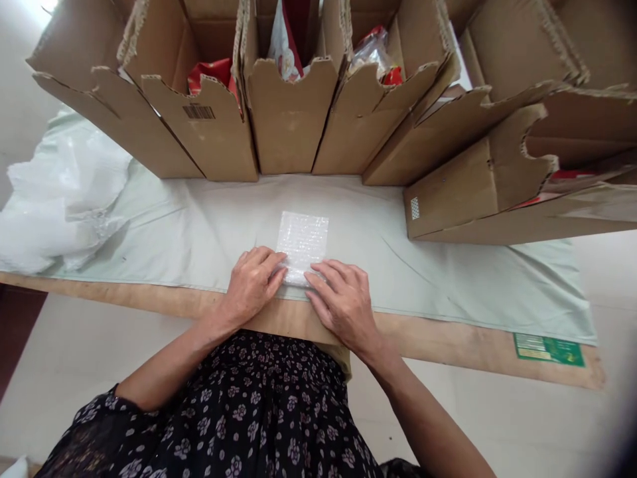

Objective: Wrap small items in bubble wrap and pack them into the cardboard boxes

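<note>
- So your bubble wrap piece (302,238) is lying on the pale green cloth (213,226) over the bench (432,335), right in front of you and close to the near edge, and its near end looks thicker, kinda doubled up
- Your left hand (253,282) is on the left end of that thick strip, grip loosely curled with the thumb and fingers only a little apart
- Your right hand (346,299) is on the other end, fingers a bit more spread, fingertips touching the plastic, thumb just below
- Can't tell whether either grip is really pinching the wrap or just pressing on it, tbh
- Way off to your left there's a big crumpled pile of clear wrap (60,199)
- Tall cardboard boxes (293,126) stand along the far side and round to your right, a few with red packets (213,70) peeking out
</note>
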A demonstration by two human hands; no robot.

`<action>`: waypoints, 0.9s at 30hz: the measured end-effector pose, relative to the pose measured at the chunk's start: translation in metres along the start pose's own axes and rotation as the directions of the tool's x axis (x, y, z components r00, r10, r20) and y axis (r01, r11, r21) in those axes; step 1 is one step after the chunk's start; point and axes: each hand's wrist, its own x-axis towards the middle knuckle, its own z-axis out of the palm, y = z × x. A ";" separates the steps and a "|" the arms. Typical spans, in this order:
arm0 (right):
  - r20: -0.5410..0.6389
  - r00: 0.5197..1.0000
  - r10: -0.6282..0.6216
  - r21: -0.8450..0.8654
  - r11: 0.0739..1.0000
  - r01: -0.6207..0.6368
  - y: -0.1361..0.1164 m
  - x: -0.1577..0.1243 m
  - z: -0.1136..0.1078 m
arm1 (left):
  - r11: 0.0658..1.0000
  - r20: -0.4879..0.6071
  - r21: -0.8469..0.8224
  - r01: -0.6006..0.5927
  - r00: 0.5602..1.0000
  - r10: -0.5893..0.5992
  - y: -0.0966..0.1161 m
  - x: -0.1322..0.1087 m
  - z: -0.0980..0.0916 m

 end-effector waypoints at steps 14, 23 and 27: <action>0.072 0.997 -0.008 -0.015 1.000 0.009 0.007 0.015 0.000 | 0.999 0.025 -0.029 0.039 0.999 -0.038 -0.006 0.009 -0.004; 0.006 0.979 0.202 0.354 0.915 -0.191 0.002 0.031 -0.001 | 0.318 0.269 -0.792 0.520 0.767 -0.583 0.024 -0.017 -0.025; 0.145 0.941 0.307 0.536 0.775 -0.336 -0.017 0.017 -0.009 | -0.071 0.466 -0.864 0.499 0.739 -0.487 0.032 -0.008 -0.019</action>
